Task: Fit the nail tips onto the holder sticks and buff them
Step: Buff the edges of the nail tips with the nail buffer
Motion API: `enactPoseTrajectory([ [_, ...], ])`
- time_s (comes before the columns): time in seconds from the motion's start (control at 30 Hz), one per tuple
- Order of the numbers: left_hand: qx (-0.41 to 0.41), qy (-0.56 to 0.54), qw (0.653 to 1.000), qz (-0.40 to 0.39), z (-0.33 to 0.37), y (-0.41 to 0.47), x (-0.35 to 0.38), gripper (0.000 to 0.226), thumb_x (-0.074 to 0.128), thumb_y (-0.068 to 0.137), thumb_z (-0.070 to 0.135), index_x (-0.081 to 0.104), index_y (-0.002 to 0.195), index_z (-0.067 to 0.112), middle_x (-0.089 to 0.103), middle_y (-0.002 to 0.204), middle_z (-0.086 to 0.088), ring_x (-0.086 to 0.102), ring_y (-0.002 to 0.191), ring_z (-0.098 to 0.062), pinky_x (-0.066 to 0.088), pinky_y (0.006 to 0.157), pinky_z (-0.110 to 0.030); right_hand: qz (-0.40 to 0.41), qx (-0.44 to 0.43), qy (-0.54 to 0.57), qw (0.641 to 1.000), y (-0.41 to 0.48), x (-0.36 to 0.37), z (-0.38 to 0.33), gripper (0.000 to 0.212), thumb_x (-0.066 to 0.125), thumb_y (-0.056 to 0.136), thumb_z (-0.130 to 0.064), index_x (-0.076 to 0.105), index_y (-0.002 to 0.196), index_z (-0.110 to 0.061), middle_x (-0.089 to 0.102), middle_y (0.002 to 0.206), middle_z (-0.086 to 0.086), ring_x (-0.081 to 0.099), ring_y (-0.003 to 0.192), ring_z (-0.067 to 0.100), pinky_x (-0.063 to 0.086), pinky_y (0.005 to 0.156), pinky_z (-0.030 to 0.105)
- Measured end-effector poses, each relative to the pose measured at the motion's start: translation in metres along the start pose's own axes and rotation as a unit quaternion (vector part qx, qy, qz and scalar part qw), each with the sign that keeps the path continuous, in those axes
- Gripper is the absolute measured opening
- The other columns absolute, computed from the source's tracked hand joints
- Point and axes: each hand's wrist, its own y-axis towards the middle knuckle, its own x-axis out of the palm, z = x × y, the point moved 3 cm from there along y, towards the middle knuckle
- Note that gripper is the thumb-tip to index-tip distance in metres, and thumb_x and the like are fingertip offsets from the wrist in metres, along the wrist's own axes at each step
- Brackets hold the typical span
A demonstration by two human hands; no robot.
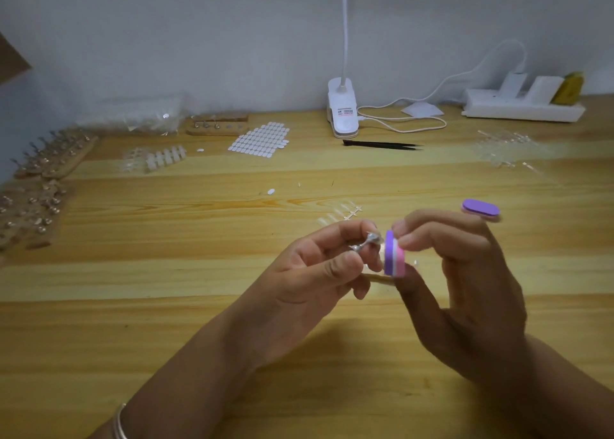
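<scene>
Your left hand [319, 266] grips holder stick [363, 243] | right hand [465, 272] pinches buffer block [394, 255] against it | risk: hard pressure could pop the hidden nail tip off.

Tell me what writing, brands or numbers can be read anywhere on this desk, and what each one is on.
On the white clip lamp, a sticker: dark and red print, too blurred to read.
On the power strip: no legible marking.
On the buffer block in the right hand and the holder stick in the left hand: no print seen.
</scene>
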Motion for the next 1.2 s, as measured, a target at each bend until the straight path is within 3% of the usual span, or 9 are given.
enactPoseTrajectory([
  [0.2, 0.006, 0.012, 1.0, 0.008, 0.001, -0.001, -0.001, 0.039, 0.072, 0.085, 0.027, 0.06, 0.119, 0.011, 0.059, 0.095, 0.0, 0.055, 0.093, -0.013, 0.043, 0.076, -0.026, 0.004, 0.026, -0.01, 1.0, 0.002, -0.004, 0.008, 0.03, 0.057, 0.092, 0.003, 0.052, 0.117, -0.014, 0.051, 0.115, -0.008, 0.059, 0.109, 0.018, 0.049, 0.091, 0.035],
  [0.3, 0.006, 0.007, 1.0, 0.003, 0.002, -0.001, 0.002, 0.04, 0.072, 0.086, 0.026, 0.058, 0.12, 0.01, 0.058, 0.096, -0.001, 0.053, 0.089, -0.013, 0.043, 0.075, -0.025, -0.005, -0.01, -0.024, 1.0, 0.0, 0.0, -0.001, 0.036, 0.059, 0.09, 0.002, 0.051, 0.119, -0.018, 0.05, 0.117, -0.009, 0.058, 0.113, 0.014, 0.046, 0.094, 0.031],
  [0.43, 0.014, 0.021, 1.0, 0.018, 0.003, -0.001, 0.001, 0.04, 0.074, 0.083, 0.03, 0.061, 0.116, 0.011, 0.056, 0.095, 0.0, 0.053, 0.092, -0.013, 0.042, 0.075, -0.026, -0.01, 0.027, -0.063, 0.998, 0.002, -0.006, 0.012, 0.028, 0.057, 0.091, 0.004, 0.053, 0.114, -0.012, 0.05, 0.115, -0.01, 0.056, 0.111, 0.012, 0.046, 0.095, 0.029],
  [0.57, 0.012, 0.015, 1.0, 0.014, 0.001, -0.001, 0.001, 0.042, 0.074, 0.084, 0.029, 0.06, 0.118, 0.009, 0.056, 0.095, -0.003, 0.052, 0.087, -0.014, 0.043, 0.074, -0.025, -0.009, -0.014, -0.046, 0.999, 0.001, -0.001, -0.002, 0.026, 0.059, 0.092, 0.002, 0.054, 0.113, -0.013, 0.054, 0.113, -0.004, 0.058, 0.11, 0.015, 0.047, 0.094, 0.031],
  [0.67, 0.015, 0.018, 1.0, 0.014, 0.0, -0.001, -0.001, 0.038, 0.073, 0.085, 0.03, 0.062, 0.116, 0.011, 0.057, 0.094, 0.001, 0.052, 0.09, -0.013, 0.043, 0.073, -0.025, -0.023, 0.013, -0.09, 0.996, 0.004, -0.005, 0.01, 0.024, 0.058, 0.091, 0.006, 0.057, 0.109, -0.009, 0.058, 0.108, 0.003, 0.059, 0.105, 0.02, 0.048, 0.093, 0.032],
  [0.8, 0.014, 0.029, 0.999, 0.019, 0.0, 0.001, -0.003, 0.037, 0.071, 0.087, 0.029, 0.061, 0.116, 0.009, 0.059, 0.095, 0.0, 0.052, 0.088, -0.014, 0.043, 0.073, -0.024, -0.008, -0.01, -0.064, 0.998, 0.005, -0.005, -0.001, 0.024, 0.058, 0.092, 0.003, 0.056, 0.112, -0.011, 0.056, 0.112, -0.001, 0.059, 0.109, 0.016, 0.046, 0.095, 0.029],
  [1.0, 0.022, 0.04, 0.998, 0.035, -0.001, 0.001, -0.005, 0.039, 0.075, 0.083, 0.031, 0.064, 0.114, 0.011, 0.057, 0.093, -0.001, 0.053, 0.091, -0.013, 0.044, 0.073, -0.024, -0.014, 0.052, -0.098, 0.994, 0.01, -0.01, 0.013, 0.019, 0.06, 0.089, 0.009, 0.061, 0.105, -0.001, 0.061, 0.103, 0.007, 0.063, 0.099, 0.024, 0.052, 0.086, 0.039],
  [1.1, 0.024, 0.057, 0.997, 0.038, -0.001, 0.001, -0.005, 0.035, 0.07, 0.087, 0.024, 0.062, 0.119, 0.009, 0.059, 0.099, -0.003, 0.052, 0.091, -0.015, 0.045, 0.075, -0.025, -0.023, 0.004, -0.077, 0.997, 0.007, -0.006, 0.0, 0.026, 0.061, 0.09, 0.008, 0.06, 0.111, -0.008, 0.062, 0.108, 0.007, 0.063, 0.105, 0.022, 0.049, 0.091, 0.033],
  [1.2, 0.031, 0.058, 0.997, 0.048, 0.0, 0.001, -0.006, 0.032, 0.072, 0.084, 0.022, 0.065, 0.113, 0.012, 0.06, 0.095, -0.001, 0.052, 0.091, -0.016, 0.045, 0.074, -0.024, -0.051, 0.02, -0.108, 0.993, 0.009, -0.008, 0.01, 0.021, 0.06, 0.091, 0.008, 0.063, 0.109, -0.001, 0.064, 0.104, 0.013, 0.064, 0.099, 0.028, 0.053, 0.085, 0.042],
])
